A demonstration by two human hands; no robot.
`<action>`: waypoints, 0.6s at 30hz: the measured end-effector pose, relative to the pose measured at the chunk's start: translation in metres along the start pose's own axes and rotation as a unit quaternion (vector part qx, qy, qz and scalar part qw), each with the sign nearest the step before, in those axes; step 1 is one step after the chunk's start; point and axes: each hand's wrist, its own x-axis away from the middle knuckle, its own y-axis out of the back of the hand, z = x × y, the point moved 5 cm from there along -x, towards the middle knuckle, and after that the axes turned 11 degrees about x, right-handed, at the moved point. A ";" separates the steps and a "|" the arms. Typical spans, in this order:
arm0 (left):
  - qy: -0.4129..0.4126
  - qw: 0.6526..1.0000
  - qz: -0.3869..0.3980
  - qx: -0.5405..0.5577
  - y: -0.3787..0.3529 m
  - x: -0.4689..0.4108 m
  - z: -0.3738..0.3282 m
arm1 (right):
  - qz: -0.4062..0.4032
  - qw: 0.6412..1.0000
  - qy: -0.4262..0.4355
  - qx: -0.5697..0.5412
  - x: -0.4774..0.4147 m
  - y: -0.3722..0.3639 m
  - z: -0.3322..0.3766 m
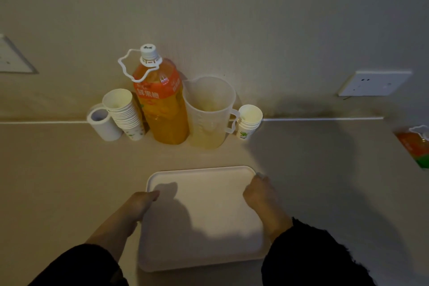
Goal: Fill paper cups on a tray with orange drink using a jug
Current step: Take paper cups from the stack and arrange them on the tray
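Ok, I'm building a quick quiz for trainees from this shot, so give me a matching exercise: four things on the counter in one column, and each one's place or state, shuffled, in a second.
Things:
1. bottle
2. jug
3. tray
4. tall cup stack

Places or states:
A. held at its side edges by the left hand and right hand
B. left of the bottle, next to a white mug
C. capped, holding orange drink
D. translucent, between the bottle and the short cup stack

Pairs: 1-C, 2-D, 3-A, 4-B.
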 end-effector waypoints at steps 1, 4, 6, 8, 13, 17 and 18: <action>0.001 1.000 0.005 -0.007 0.000 0.000 0.000 | 0.000 1.000 -0.002 0.003 0.000 0.001 0.000; -0.007 0.999 0.013 -0.039 -0.001 0.004 -0.005 | -0.020 1.000 -0.002 0.014 -0.002 0.011 0.003; -0.039 0.997 0.014 -0.058 -0.002 0.003 -0.014 | -0.053 0.998 0.004 -0.034 -0.008 0.025 0.006; -0.071 0.995 0.019 -0.070 -0.005 0.006 -0.027 | -0.083 0.990 0.022 -0.111 -0.016 0.044 0.012; -0.141 0.988 0.016 -0.063 -0.027 0.017 -0.064 | -0.170 0.957 0.103 -0.211 -0.037 0.090 0.034; -0.212 0.976 -0.023 -0.042 -0.042 0.026 -0.090 | -0.230 0.938 0.116 -0.230 -0.051 0.120 0.040; -0.232 0.971 -0.036 -0.043 -0.045 0.029 -0.096 | -0.231 0.938 0.112 -0.232 -0.055 0.125 0.040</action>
